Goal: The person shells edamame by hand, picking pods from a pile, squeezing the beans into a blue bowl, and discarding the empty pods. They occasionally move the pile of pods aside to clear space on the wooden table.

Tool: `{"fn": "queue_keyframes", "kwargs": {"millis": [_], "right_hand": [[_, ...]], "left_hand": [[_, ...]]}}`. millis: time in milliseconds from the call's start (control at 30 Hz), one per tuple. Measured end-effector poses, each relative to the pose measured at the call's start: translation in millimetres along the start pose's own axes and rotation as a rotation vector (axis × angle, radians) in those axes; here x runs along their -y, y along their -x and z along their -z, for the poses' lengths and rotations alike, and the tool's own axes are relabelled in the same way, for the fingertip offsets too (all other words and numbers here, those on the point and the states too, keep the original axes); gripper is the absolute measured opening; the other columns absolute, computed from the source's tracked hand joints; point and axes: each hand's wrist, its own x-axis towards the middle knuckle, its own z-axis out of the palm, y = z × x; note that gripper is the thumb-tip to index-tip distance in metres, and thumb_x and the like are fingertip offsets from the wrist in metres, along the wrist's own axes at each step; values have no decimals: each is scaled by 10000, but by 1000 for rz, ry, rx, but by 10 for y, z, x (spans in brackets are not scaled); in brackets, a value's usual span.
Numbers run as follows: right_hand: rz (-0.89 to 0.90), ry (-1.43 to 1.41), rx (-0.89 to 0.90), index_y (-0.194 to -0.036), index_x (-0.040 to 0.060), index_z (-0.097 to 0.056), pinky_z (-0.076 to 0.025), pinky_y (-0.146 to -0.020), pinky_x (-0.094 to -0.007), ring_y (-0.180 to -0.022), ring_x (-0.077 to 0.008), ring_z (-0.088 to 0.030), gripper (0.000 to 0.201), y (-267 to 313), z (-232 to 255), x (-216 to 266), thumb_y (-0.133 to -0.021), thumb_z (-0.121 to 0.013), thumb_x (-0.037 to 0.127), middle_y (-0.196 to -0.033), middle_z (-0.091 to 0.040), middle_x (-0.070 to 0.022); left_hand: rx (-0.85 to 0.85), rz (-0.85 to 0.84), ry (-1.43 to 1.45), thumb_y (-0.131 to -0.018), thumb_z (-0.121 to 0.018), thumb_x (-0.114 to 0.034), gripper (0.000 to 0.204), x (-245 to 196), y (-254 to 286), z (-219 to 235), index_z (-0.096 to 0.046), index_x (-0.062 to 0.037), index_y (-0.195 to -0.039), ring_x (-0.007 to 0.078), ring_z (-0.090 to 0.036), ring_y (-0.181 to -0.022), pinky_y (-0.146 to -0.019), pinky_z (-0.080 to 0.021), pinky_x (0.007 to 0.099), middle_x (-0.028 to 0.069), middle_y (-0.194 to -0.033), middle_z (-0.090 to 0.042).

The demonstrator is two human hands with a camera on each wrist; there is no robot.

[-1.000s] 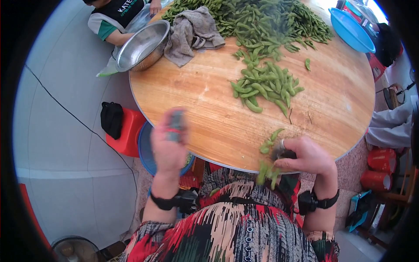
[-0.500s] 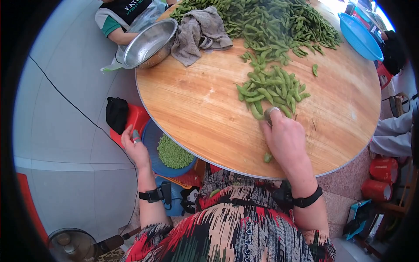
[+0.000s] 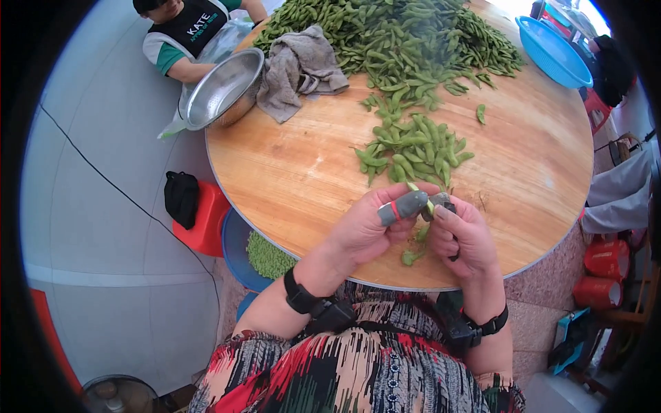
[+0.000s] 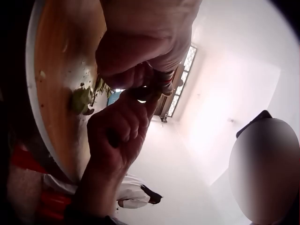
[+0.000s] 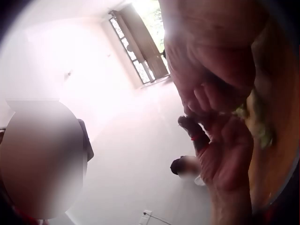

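Close over the table's near edge, my left hand point(image 3: 365, 227) pinches a green soybean pod point(image 3: 429, 206). Its thumb wears a grey cover point(image 3: 412, 202) with a red band. My right hand point(image 3: 471, 237) meets it at the pod, fingers curled round a small dark tool point(image 3: 453, 257) that is mostly hidden in the palm; I cannot tell its kind. Under the hands lie split green pods point(image 3: 412, 257). A small pile of whole pods point(image 3: 420, 148) sits just beyond, leading back to a big heap point(image 3: 406, 41). Both wrist views show the fingertips together, dark and backlit.
On the round wooden table point(image 3: 275, 175) stand a metal colander point(image 3: 224, 89), a grey cloth point(image 3: 303, 69) and a light blue basket point(image 3: 554, 51). Below left, a blue tub holds shelled beans point(image 3: 268, 256), beside a red stool point(image 3: 206, 220). Another person point(image 3: 196, 41) is across the table.
My left hand has come from beside the tub to the middle of the table edge. My right hand has drawn back from the pod pile, and both now meet at a pod.
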Motion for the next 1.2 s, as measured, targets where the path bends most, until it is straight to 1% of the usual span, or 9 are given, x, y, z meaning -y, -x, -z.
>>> {"fn": "queue_keyframes", "kwargs": {"millis": [200,500,667,767,833,967,1067,1133,1200], "right_hand": [[16,148,-32,-870,48,-493,-270,-425,-174,-490,-29,-347,155,107,-125,50,-928,-454,186,-651,-456,33],[138,526,-131,-839,41,-513,-291,-444,-189,-499,-36,-356,150,42,-86,-12,-924,-430,133,-639,-474,23],[141,623,-175,-838,32,-535,-316,-459,-184,-514,-31,-399,122,98,-131,-17,-904,-454,95,-621,-494,29],[-87,71,-102,-848,20,-556,-337,-473,-191,-538,-31,-430,118,73,-95,4,-891,-470,88,-608,-501,35],[158,678,-242,-867,18,-571,-338,-469,-202,-534,-34,-428,121,14,-61,-33,-887,-482,98,-608,-495,42],[425,1093,-314,-847,18,-575,-336,-468,-203,-537,-29,-424,130,-15,-53,-41,-887,-488,107,-602,-488,46],[334,939,-322,-846,8,-573,-340,-474,-208,-536,-38,-434,132,-24,-12,1,-880,-501,114,-594,-488,38],[43,450,-265,-830,-3,-565,-340,-482,-211,-532,-47,-441,140,-17,28,63,-872,-521,123,-596,-491,30],[60,611,-286,-818,-8,-559,-350,-485,-227,-530,-62,-448,150,0,86,115,-868,-532,132,-601,-506,19]], "left_hand": [[-250,-352,-269,-822,-622,-104,106,148,-179,-76,-623,-41,-907,69,-564,-747,-615,-434,174,7,-868,-617],[-245,-513,-542,-829,-583,-23,112,190,-147,-74,-580,-24,-941,87,-574,-815,-724,-470,225,18,-864,-617],[-234,-310,-365,-837,-583,-38,88,187,-82,-48,-587,-49,-924,43,-530,-753,-643,-436,192,-23,-822,-585],[-276,-153,-202,-834,-600,-57,98,132,-85,-117,-586,-56,-931,16,-494,-697,-584,-404,179,-45,-791,-559],[-236,-172,-231,-829,-613,-69,119,133,-127,-100,-584,-57,-944,6,-478,-666,-558,-387,176,-52,-777,-546],[-262,-336,-562,-799,-638,-56,243,214,-184,-40,-587,-37,-1036,37,-545,-760,-643,-434,173,22,-919,-620],[-287,-323,-497,-785,-654,-48,300,155,-194,-72,-579,-29,-1075,37,-531,-739,-648,-429,171,20,-935,-614],[-272,-302,-459,-780,-657,-39,326,116,-180,-84,-574,-23,-1094,40,-523,-726,-650,-427,172,16,-945,-611],[-219,-207,-324,-780,-647,-18,358,95,-169,-88,-562,-10,-1129,57,-518,-730,-661,-432,187,15,-946,-598]]}}
